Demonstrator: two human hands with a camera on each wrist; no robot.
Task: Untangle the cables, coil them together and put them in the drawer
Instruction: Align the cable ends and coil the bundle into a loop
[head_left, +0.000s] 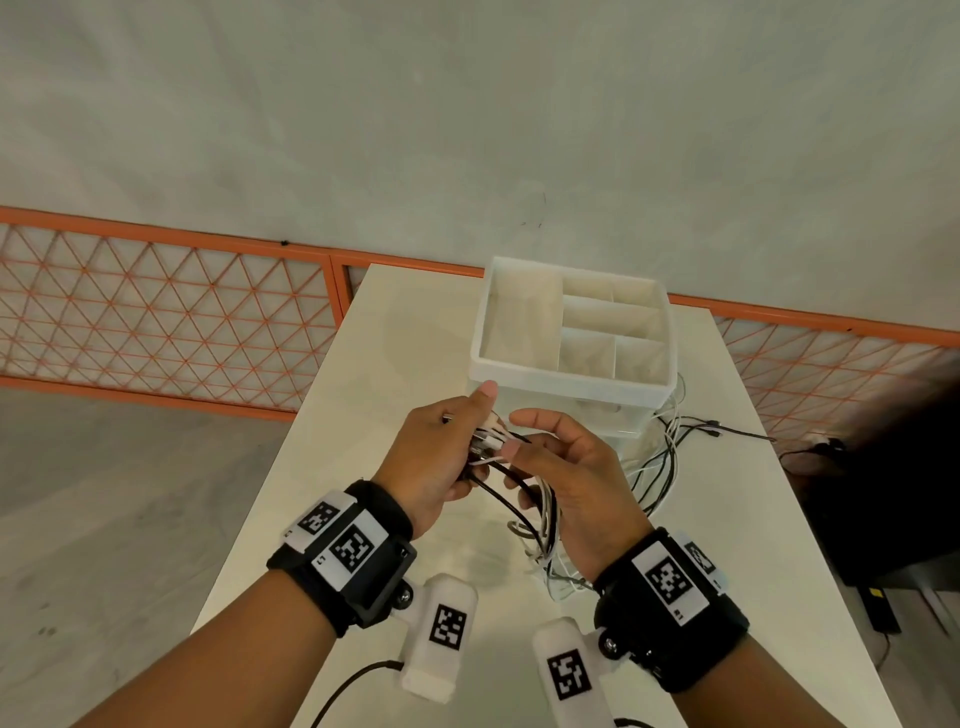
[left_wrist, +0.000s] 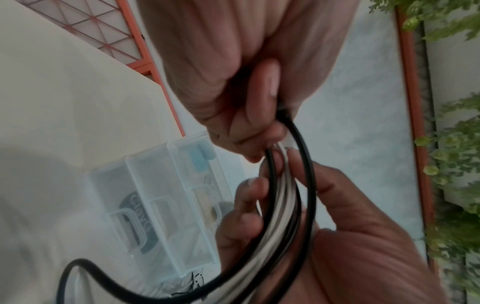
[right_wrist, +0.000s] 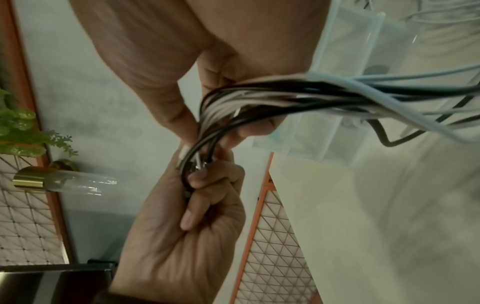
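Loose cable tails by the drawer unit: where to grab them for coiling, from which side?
Judgement: grip the cables where they leave the right hand, before they fan out. Come from the near right side: the drawer unit blocks the far side, and the left hand already holds the plug ends.

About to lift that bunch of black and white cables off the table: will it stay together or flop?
Likely floppy: the cables sag in loose loops below both hands. Strands probably trail, since several still lie spread on the table beside the organizer. Probably light.

Your left hand (head_left: 436, 457) hides the cables' (head_left: 540, 514) plug ends; drawer-unit (head_left: 571, 332) contents blurred; loose cable ends beside it too small to identify.
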